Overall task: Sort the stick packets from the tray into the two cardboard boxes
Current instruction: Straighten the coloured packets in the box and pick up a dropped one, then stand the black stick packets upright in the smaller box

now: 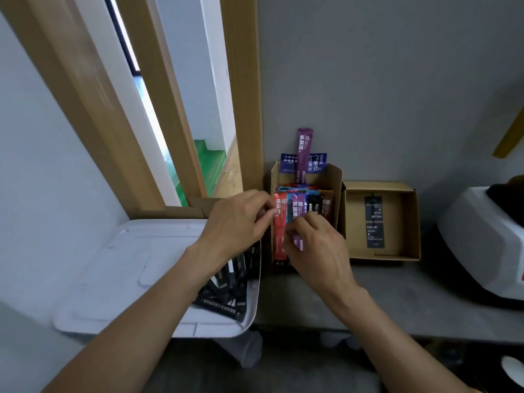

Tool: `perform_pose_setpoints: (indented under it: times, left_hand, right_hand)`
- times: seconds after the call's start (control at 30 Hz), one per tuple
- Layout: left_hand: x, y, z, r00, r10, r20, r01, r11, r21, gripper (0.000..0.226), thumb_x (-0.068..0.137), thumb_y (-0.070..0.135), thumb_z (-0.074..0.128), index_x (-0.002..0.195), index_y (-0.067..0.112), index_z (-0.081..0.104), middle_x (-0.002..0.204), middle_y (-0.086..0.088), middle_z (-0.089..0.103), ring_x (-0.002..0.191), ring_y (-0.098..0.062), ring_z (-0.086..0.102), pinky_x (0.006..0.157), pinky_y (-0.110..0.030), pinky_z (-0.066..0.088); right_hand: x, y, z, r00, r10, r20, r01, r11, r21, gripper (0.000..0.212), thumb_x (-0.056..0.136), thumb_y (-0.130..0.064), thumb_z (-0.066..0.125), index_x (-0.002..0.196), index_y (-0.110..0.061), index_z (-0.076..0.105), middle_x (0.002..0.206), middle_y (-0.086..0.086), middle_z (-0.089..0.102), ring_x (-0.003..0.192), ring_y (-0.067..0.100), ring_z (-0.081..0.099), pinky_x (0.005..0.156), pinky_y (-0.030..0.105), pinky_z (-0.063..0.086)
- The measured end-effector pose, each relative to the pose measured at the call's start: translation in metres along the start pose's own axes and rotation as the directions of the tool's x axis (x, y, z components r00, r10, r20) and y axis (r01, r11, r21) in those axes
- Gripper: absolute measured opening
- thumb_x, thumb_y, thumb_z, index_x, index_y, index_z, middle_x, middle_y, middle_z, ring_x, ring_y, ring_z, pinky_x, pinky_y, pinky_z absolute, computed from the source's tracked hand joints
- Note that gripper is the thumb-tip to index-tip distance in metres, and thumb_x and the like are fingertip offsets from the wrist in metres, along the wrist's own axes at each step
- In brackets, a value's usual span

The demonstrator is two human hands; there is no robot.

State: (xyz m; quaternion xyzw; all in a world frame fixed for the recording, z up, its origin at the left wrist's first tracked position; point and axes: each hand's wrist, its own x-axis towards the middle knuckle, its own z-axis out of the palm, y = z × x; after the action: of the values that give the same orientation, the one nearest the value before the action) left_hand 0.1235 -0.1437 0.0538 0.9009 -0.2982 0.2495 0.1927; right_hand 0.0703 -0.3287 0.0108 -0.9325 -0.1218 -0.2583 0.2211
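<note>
White tray point(119, 265) at eight o'clock, black stick packets point(226, 287) heaped at its right edge. Left hand point(235, 222) curls its fingertips on the red packet point(279, 239) in the full box point(336, 194); right hand point(317, 251) pinches the purple packet point(297, 208) just beside it. At three o'clock, the second box point(411, 222) holds two black packets point(374, 222).

We see left box point(336, 194) and right box point(411, 222) — brown matt cardboard. Glossy film on stick packets point(280, 236). Tray point(119, 265) — white smooth plastic. We read frame point(243, 95) as smooth wood; counter point(397, 293) grey, matt.
</note>
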Motion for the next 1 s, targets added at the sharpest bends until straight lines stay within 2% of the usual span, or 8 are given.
perform_pose_setpoints:
  times: [0.17,0.27,0.4,0.53,0.63,0.73,0.87,1.0]
  left_hand:
    - [-0.039,-0.054,-0.034,0.942,-0.297,0.158,0.313,0.945,-0.093,0.020,0.091,0.027,0.071,0.108,0.036,0.067,0.095,0.017,0.068,0.085,0.000,0.063,0.077,-0.028,0.056]
    - [-0.068,-0.085,-0.049,0.746,-0.382,0.546,0.462,0.887,-0.010,0.060,0.080,0.029,0.082,0.131,0.041,0.054,0.136,0.011,0.059,0.120,-0.006,0.057,0.103,-0.037,0.050]
    - [-0.104,-0.088,-0.042,0.513,-0.355,0.781,0.407,0.902,0.143,0.138,0.059,0.057,0.093,0.163,0.036,0.004,0.171,0.008,0.000,0.157,-0.016,0.002,0.127,-0.038,0.018]
    - [-0.120,-0.092,-0.010,0.621,-0.318,0.716,0.360,0.928,0.099,0.149,0.051,0.075,0.085,0.162,0.038,-0.008,0.171,0.010,-0.013,0.157,-0.014,-0.013,0.129,-0.046,0.006]
    - [-0.123,-0.104,-0.001,0.734,-0.270,0.623,0.349,0.937,-0.005,0.122,0.055,0.071,0.086,0.158,0.035,0.031,0.159,0.004,0.038,0.147,-0.019,0.033,0.122,-0.040,0.029]
    - [-0.124,-0.115,-0.003,0.801,-0.264,0.537,0.352,0.934,-0.065,0.085,0.065,0.057,0.089,0.140,0.030,0.058,0.135,0.007,0.058,0.127,-0.013,0.051,0.106,-0.031,0.043]
    - [-0.124,-0.124,-0.013,0.814,-0.301,0.496,0.383,0.921,-0.069,0.065,0.071,0.047,0.090,0.129,0.031,0.066,0.124,0.010,0.059,0.115,-0.013,0.058,0.096,-0.035,0.050]
    - [-0.123,-0.122,-0.030,0.760,-0.357,0.543,0.439,0.898,-0.023,0.060,0.068,0.041,0.092,0.120,0.038,0.064,0.134,0.015,0.051,0.121,-0.009,0.053,0.103,-0.033,0.046]
  right_hand:
    - [-0.008,-0.041,-0.004,0.976,-0.078,0.203,0.045,0.986,0.163,0.032,0.090,-0.039,0.073,0.118,-0.027,0.065,0.110,-0.010,0.065,0.097,0.009,0.063,0.077,0.032,0.058]
    - [-0.016,-0.073,0.020,0.912,-0.030,0.408,0.003,0.998,0.067,0.062,0.087,-0.058,0.070,0.137,-0.026,0.052,0.128,-0.006,0.059,0.111,0.014,0.062,0.089,0.031,0.055]
    - [-0.021,-0.102,0.068,0.895,0.188,0.405,-0.144,0.980,-0.137,0.086,0.093,-0.061,0.059,0.151,-0.003,0.035,0.140,0.013,0.050,0.124,0.028,0.054,0.096,0.036,0.051]
    - [-0.013,-0.105,0.093,0.855,0.235,0.462,-0.179,0.970,-0.162,0.055,0.101,-0.044,0.057,0.137,-0.004,0.050,0.138,0.016,0.055,0.128,0.031,0.050,0.100,0.036,0.047]
    - [-0.009,-0.104,0.096,0.847,0.210,0.488,-0.186,0.978,-0.098,0.042,0.101,-0.037,0.057,0.130,-0.007,0.057,0.130,0.015,0.060,0.121,0.031,0.055,0.096,0.036,0.047]
    - [-0.001,-0.097,0.096,0.836,0.201,0.510,-0.235,0.972,0.002,0.028,0.099,-0.033,0.060,0.115,-0.011,0.068,0.111,0.010,0.068,0.102,0.029,0.065,0.083,0.036,0.052]
    - [0.024,-0.084,0.097,0.843,0.172,0.510,-0.210,0.978,0.018,0.020,0.098,-0.022,0.058,0.098,-0.016,0.077,0.095,0.006,0.075,0.091,0.028,0.070,0.073,0.035,0.055]
    - [0.060,-0.084,0.103,0.906,0.068,0.417,-0.039,0.996,-0.077,0.035,0.095,-0.002,0.057,0.125,-0.015,0.069,0.127,0.008,0.063,0.115,0.028,0.059,0.089,0.040,0.054]
